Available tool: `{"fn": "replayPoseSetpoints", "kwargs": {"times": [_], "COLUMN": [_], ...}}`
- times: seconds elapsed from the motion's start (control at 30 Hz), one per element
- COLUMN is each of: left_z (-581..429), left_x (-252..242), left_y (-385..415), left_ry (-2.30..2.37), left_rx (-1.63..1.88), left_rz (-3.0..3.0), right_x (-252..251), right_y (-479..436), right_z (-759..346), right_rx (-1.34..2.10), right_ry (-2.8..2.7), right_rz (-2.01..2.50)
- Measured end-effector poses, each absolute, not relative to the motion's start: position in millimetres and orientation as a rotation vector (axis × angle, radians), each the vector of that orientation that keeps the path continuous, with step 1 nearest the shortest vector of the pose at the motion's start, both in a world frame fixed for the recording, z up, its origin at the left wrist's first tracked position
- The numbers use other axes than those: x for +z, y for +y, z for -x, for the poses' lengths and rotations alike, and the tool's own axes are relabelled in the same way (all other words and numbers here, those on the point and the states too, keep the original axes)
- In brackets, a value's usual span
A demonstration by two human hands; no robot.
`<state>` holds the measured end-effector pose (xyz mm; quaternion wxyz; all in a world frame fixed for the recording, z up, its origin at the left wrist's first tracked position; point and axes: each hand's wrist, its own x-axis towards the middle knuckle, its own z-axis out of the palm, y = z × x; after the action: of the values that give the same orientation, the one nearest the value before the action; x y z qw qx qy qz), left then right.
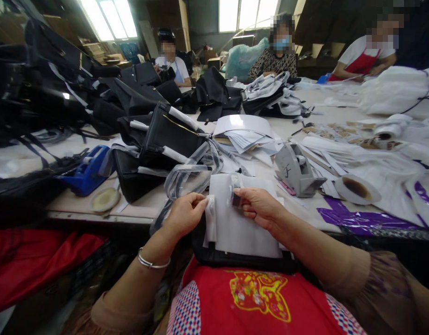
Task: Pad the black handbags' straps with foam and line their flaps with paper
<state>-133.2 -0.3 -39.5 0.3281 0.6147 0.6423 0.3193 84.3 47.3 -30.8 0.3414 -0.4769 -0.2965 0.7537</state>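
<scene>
A black bag point(235, 258) rests against my red apron at the table's near edge, its face covered by a white paper sheet point(242, 223). My left hand point(186, 214) pinches a small white wrapping strip point(211, 216) at the sheet's left edge. My right hand point(258, 204) is closed on a dark fitting wrapped in clear film point(235, 193) at the sheet's top. A clear-wrapped bag handle point(190, 179) loops just beyond my left hand.
More black bags point(165, 135) are piled at left and centre. A grey tape dispenser point(296, 170), a blue dispenser point(89, 170), tape rolls point(356, 188), white paper stacks point(245, 135) and purple film point(361, 218) lie on the table point(144, 204). Three other people sit at the far side.
</scene>
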Motion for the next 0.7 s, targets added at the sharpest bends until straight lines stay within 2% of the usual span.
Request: {"fn": "replayPoseSetpoints", "kwargs": {"times": [0.17,0.3,0.7], "left_z": [131.7,120.4,108.7], "left_x": [-73.7,-82.7,-43.1], "left_y": [-13.6,-22.2,-45.3], "left_ry": [1.675,1.627,1.433], "left_rx": [0.775,0.733,0.848], "left_rz": [-1.298,-1.201,-1.327], "right_x": [-33.2,-42.9,-46.6], "right_y": [45.0,44.0,35.8], "right_z": [-82.5,-83.3,-82.9], "right_rx": [2.046,2.05,1.911], "right_ry": [-0.666,-0.694,-0.886], "right_rz": [1.289,1.315,1.35]}}
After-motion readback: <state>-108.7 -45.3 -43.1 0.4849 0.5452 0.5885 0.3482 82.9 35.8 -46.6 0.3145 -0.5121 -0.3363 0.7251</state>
